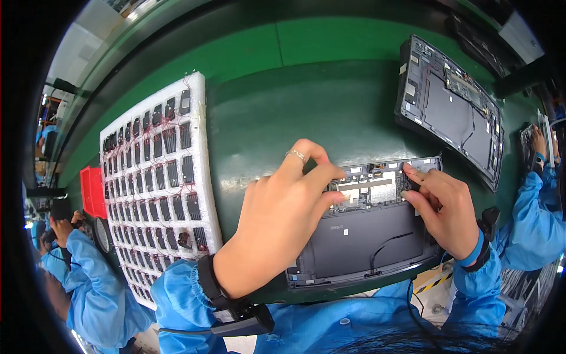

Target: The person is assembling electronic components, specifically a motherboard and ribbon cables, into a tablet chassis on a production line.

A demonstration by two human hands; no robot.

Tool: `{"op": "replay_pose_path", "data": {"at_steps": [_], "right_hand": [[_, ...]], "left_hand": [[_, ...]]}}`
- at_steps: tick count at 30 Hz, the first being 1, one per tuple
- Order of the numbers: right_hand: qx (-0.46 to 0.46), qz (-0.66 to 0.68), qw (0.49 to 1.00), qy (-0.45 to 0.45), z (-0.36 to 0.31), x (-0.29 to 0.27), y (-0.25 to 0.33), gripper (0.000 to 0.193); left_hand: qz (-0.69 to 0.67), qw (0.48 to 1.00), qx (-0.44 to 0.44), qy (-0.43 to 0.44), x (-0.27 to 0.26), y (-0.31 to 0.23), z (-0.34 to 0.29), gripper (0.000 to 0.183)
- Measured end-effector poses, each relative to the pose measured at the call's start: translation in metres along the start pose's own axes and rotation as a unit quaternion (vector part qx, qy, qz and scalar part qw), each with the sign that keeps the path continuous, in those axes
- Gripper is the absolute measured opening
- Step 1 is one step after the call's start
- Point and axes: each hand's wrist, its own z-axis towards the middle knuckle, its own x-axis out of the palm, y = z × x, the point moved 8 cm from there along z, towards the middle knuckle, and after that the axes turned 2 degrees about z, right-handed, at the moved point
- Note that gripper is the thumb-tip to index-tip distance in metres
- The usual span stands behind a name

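A dark grey laptop casing (348, 242) lies in front of me with its inside facing up. Across its far part sits a circuit board (384, 190) with silver metal plates. My left hand (283, 206) has thumb and forefinger closed at the board's left end. On the opposite end, the thumb and forefinger of my right hand (443, 206) pinch the board's right edge. Whether the board is lifted or rests fully in the casing, I cannot tell. A black cable (382, 248) curves over the casing's nearer part.
To the left, a white foam tray (207, 177) holds rows of small black parts with thin red wires. A red bin (93, 192) stands beyond it. More open laptop casings (454, 118) are stacked at the far right. Co-workers in blue sleeves (100, 289) work on both sides.
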Motion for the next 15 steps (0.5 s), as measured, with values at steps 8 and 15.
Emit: {"op": "replay_pose_path", "data": {"at_steps": [8, 15], "right_hand": [[0.000, -0.004, 0.994, -0.107, -0.018, 0.004, 0.004, 0.036], [-0.156, -0.098, 0.975, -0.124, -0.032, 0.004, 0.046, 0.042]], "left_hand": [[0.165, 0.973, 0.162, -0.023, 0.016, -0.031, -0.025, 0.040], [0.263, 0.949, 0.172, 0.025, 0.041, -0.059, -0.040, 0.051]]}}
